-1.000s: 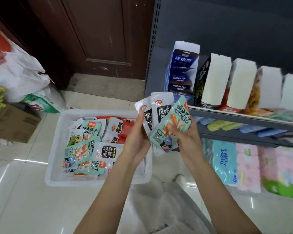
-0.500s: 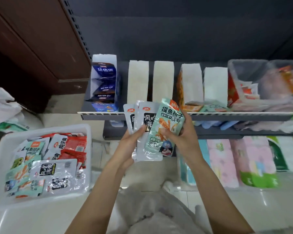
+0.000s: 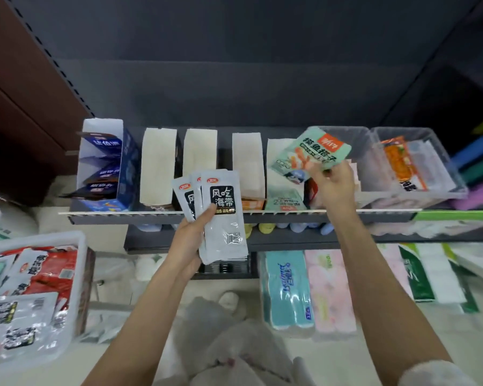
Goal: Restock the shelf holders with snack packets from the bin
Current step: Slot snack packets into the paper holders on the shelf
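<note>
Left hand [image 3: 190,240] gripping, right hand [image 3: 335,188] pinching, raised

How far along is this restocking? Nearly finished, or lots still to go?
Midway at best. Done: the blue holder already shows packets. In hand: the right hand holds a green packet above the holder with matching green packets; the left hand grips several white seaweed packets. Left: the bin still holds many packets.

Shelf [image 3: 262,217]: dark, carried upright white holders [image 3: 158,168] and clear tubs [image 3: 418,162] | floor [image 3: 234,280]: carried white bin [image 3: 75,263], tissue packs [image 3: 287,291]
</note>
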The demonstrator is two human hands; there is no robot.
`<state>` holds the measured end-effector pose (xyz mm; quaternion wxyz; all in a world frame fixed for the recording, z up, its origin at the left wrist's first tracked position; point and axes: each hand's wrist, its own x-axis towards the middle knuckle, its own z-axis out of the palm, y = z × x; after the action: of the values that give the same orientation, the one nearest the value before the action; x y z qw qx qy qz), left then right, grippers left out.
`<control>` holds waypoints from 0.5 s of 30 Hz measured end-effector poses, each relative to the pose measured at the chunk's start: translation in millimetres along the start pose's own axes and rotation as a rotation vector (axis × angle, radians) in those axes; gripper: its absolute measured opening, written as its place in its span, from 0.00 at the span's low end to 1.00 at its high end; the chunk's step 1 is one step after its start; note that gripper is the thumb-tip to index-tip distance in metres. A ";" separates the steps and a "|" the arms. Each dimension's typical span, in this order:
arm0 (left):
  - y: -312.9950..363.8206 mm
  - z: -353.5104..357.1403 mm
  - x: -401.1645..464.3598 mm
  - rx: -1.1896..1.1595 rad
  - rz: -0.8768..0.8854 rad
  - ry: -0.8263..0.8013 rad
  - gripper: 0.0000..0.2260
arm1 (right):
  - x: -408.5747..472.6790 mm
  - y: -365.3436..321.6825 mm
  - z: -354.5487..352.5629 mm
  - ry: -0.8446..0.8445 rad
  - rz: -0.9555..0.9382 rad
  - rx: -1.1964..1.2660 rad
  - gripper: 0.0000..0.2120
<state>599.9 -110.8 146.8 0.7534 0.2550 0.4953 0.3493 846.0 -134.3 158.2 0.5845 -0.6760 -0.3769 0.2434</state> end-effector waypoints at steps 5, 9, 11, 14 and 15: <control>10.4 12.1 14.5 0.001 0.035 -0.016 0.14 | 13.4 30.0 7.0 -0.106 -0.092 -0.259 0.09; 13.6 16.4 25.5 -0.004 0.069 -0.012 0.15 | 11.9 41.4 -1.2 -0.075 -0.236 -0.445 0.07; 14.9 18.4 30.5 -0.001 0.071 -0.012 0.15 | 10.5 43.2 -6.5 -0.003 -0.252 -0.442 0.07; 16.2 21.8 37.0 0.007 0.069 -0.017 0.16 | 14.6 47.4 -9.5 -0.099 -0.334 -0.612 0.09; 16.6 22.9 38.3 0.012 0.069 -0.017 0.16 | 16.7 50.1 -9.1 -0.181 -0.364 -0.686 0.10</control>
<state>626.7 -71.5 145.8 0.7436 0.2794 0.4817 0.3699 874.3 -128.2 113.1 0.3227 -0.7299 -0.6001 0.0546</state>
